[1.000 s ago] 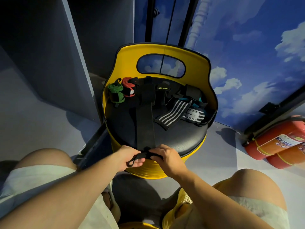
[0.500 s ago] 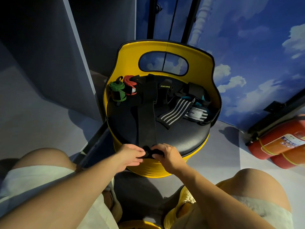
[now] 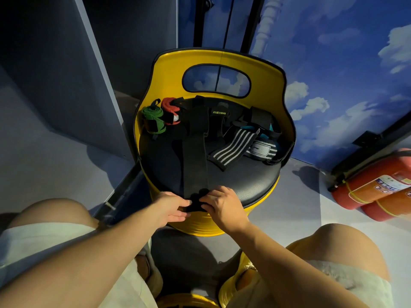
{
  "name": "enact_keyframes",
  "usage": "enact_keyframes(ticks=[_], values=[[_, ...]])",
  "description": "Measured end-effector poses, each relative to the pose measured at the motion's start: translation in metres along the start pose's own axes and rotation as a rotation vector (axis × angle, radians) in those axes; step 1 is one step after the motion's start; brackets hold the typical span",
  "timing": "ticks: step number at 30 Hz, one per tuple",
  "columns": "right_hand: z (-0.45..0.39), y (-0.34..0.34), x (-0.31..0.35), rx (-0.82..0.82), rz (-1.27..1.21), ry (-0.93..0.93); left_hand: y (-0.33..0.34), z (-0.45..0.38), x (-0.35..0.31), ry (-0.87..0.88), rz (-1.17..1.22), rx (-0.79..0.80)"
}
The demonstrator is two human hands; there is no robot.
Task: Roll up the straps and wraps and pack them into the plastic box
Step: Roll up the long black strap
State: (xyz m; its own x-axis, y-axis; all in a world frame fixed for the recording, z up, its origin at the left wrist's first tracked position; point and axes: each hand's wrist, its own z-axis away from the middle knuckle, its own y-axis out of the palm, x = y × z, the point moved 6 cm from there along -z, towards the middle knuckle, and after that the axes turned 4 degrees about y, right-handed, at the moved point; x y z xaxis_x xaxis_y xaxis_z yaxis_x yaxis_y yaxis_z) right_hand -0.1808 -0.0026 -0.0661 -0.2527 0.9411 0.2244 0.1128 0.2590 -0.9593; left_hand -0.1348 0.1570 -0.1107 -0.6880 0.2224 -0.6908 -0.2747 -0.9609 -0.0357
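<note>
The near end of the long black strap [image 3: 195, 156] is pinched between the left hand [image 3: 171, 207] and the right hand [image 3: 222, 203], fingers curled around a small first coil at the front edge of the black seat [image 3: 251, 181]. The rest of the strap is laid flat toward the yellow backrest [image 3: 266, 85]. Rolling is judged barely begun. Next, the coil should be turned forward and kept tight. A green roll [image 3: 153, 121], a red roll [image 3: 170, 111] and a striped wrap [image 3: 231, 150] are left behind. No plastic box is seen.
</note>
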Motion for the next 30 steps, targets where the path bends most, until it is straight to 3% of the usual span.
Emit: enact_keyframes(ticks=[10, 21, 27, 30], values=[[0.003, 0.012, 0.002, 0.020, 0.098, -0.043, 0.002, 0.000, -0.002, -0.038, 0.039, 0.063], [-0.005, 0.008, -0.001, 0.053, -0.018, 0.048, -0.004, 0.000, -0.009, 0.152, -0.106, 0.037], [-0.008, 0.003, -0.005, 0.064, -0.114, 0.151, -0.005, 0.001, -0.013, 0.284, -0.327, 0.026], [-0.009, 0.005, -0.011, 0.075, -0.179, 0.222, -0.009, 0.003, -0.022, 0.432, -0.621, -0.077]])
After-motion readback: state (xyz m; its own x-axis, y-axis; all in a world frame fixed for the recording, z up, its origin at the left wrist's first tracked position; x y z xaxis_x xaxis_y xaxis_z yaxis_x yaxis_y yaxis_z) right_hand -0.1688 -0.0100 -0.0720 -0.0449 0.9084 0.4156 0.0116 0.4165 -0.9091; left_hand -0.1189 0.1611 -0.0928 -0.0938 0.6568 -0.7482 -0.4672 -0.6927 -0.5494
